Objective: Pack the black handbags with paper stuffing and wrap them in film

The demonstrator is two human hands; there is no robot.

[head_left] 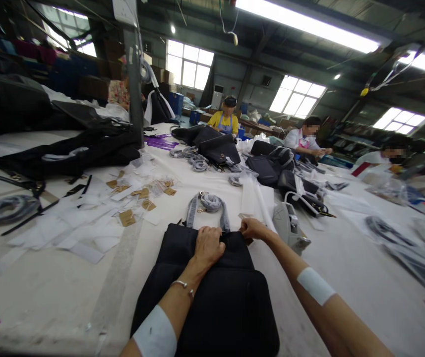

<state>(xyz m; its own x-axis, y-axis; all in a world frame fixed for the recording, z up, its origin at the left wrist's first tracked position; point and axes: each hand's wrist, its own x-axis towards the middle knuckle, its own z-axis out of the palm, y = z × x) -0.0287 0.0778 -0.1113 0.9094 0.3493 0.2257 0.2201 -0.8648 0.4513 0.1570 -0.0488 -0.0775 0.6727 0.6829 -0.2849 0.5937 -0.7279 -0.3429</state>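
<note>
Both hands were on a black fabric backpack (212,292) lying flat on the white worktable (48,287): left hand (208,246) clamped over its top edge, right hand (252,228) pinching the corner beside a grey webbing strap (208,206).

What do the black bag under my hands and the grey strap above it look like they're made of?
Black bag: seemingly woven synthetic fabric, matte, with faint texture and soft folds. Grey strap: probably woven webbing, dull and coiled limply. Small tags nearby look like brown card.
</note>
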